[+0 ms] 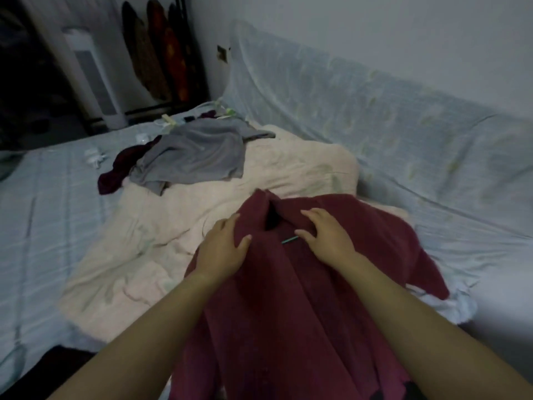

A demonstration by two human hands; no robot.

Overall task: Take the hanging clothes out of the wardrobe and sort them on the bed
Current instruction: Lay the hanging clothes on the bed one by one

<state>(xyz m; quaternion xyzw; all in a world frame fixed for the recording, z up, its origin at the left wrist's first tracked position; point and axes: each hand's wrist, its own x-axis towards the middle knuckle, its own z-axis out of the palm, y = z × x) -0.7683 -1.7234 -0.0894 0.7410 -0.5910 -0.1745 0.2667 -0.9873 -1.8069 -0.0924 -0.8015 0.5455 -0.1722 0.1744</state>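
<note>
Currently under the hands: maroon garment [288,298] is lying collar far and hem near on the near right part of the bed [43,212], draping over the cream blanket [138,243] and running out of view at the near edge.
Left hand [223,249]: is resting on the cloth just left of the collar opening, fingers spread and only slightly bent. It is pressing, not gripping.
Right hand [326,236]: is resting just right of the collar opening, fingers arched over the cloth. The thumb tip is lying at the end of the thin teal rod [289,240], and no closed grip is showing.
Thin teal rod: is poking out at the neckline between the two hands. It is judged to be part of a hanger inside the garment, though most of it is hidden.
Sorted pile: grey garment [196,157] is lying on the far left of the blanket, over a dark garment [112,176], well apart from the maroon piece.
Bed surround: sheer netting [375,111] is hanging along the right and far side.
Far left corner: white tower fan [92,79] is standing near patterned clothes [155,53] hanging on a dark rack.
Handling judgement: the cloth is looking thick, soft and limp, with some weight, neither slippery nor fragile. It is likely to sag and bunch if lifted at one point.
Hold points: both shoulders beside the collar are looking best, or the rod itself while sliding it out through the neck.
</note>
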